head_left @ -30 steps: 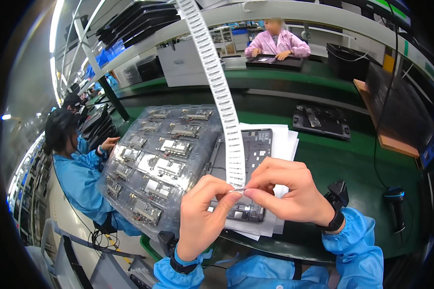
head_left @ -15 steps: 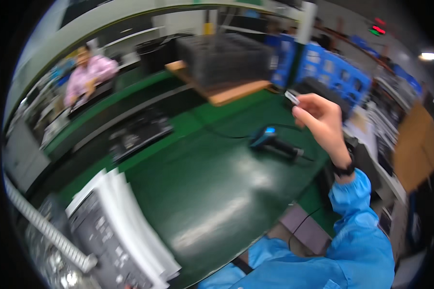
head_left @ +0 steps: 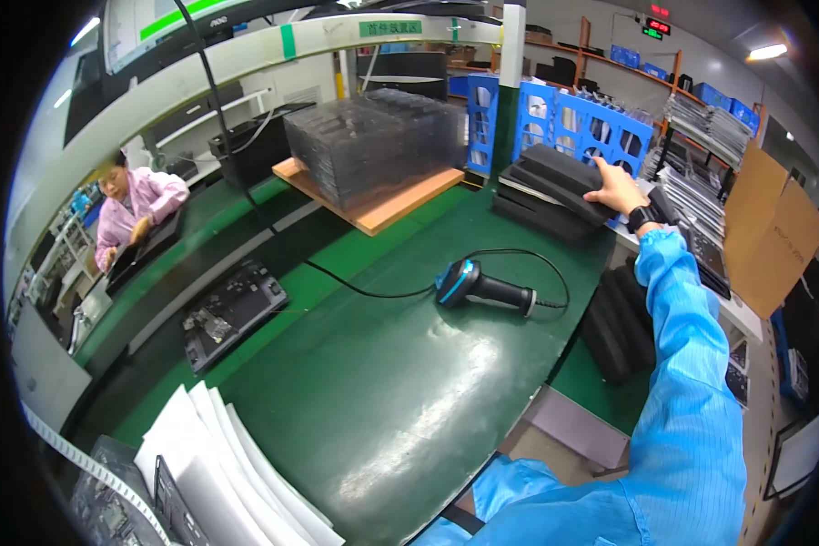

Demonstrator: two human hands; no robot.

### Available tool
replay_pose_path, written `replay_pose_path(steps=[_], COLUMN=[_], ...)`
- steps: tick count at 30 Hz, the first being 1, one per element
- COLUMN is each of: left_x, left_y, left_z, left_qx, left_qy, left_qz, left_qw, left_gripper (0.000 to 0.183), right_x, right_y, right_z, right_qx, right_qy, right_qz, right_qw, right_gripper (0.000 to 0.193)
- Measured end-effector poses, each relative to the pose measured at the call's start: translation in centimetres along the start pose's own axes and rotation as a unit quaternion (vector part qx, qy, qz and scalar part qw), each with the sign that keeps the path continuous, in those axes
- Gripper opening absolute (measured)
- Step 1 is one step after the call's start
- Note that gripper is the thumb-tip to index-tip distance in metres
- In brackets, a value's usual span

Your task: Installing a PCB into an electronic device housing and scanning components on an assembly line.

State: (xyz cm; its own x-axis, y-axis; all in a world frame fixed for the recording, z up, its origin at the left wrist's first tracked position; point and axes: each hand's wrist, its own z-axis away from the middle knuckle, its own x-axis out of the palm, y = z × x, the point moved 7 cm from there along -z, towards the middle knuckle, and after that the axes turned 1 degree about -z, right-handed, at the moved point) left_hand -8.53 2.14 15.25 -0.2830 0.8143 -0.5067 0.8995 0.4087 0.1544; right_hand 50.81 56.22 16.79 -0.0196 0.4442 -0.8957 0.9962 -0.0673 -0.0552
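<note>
My right hand (head_left: 621, 189) reaches out to the right end of a stack of black foam blocks (head_left: 555, 173) at the far right corner of the green table. Its index finger lies over the top block and the thumb presses the near side, gripping that end. A thin pale edge shows between the blocks. No small white piece can be seen in this hand. My left hand is out of view. Nearer on the table lies a black and blue handheld barcode scanner (head_left: 484, 289) with its cord looped beside it.
A stack of dark translucent trays (head_left: 373, 141) stands on a wooden board (head_left: 373, 217). On the line at left lies a black laptop chassis (head_left: 232, 314), with a person in pink (head_left: 136, 205) beyond. White sheets (head_left: 237, 464) fill the near left. Blue racks (head_left: 564, 118) stand behind the foam.
My right hand has gone from the air, where it pinched a small white piece, to the black foam stack. The small piece no longer shows. The head view has shifted and sharpened.
</note>
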Motion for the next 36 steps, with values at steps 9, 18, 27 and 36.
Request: replay_pose_path(steps=[9, 18, 27, 36], left_x=[-6.2, -2.1, 4.6, 15.1], left_y=[-12.0, -3.9, 0.6, 9.6], left_z=[8.3, 1.2, 2.9, 6.9], left_qx=[-0.168, -0.249, -0.477, -0.489], left_qy=[0.299, 0.409, 0.181, -0.258], left_qz=[-0.292, 0.539, 0.594, 0.625], left_qw=[0.893, 0.693, 0.621, 0.551], left_gripper=[0.037, 0.034, 0.061, 0.052], right_x=[-0.6, -13.5, -3.3, 1.2], right_y=[-2.6, -16.1, -29.5, -22.6], right_z=[-2.7, 13.4, 34.9, 28.0], right_qx=[-0.166, -0.224, -0.570, 0.067], right_qy=[0.188, 0.356, -0.019, -0.236], right_qz=[0.072, -0.265, -0.398, -0.776], right_qw=[0.965, 0.868, 0.718, 0.581], right_gripper=[0.073, 0.065, 0.037, 0.055])
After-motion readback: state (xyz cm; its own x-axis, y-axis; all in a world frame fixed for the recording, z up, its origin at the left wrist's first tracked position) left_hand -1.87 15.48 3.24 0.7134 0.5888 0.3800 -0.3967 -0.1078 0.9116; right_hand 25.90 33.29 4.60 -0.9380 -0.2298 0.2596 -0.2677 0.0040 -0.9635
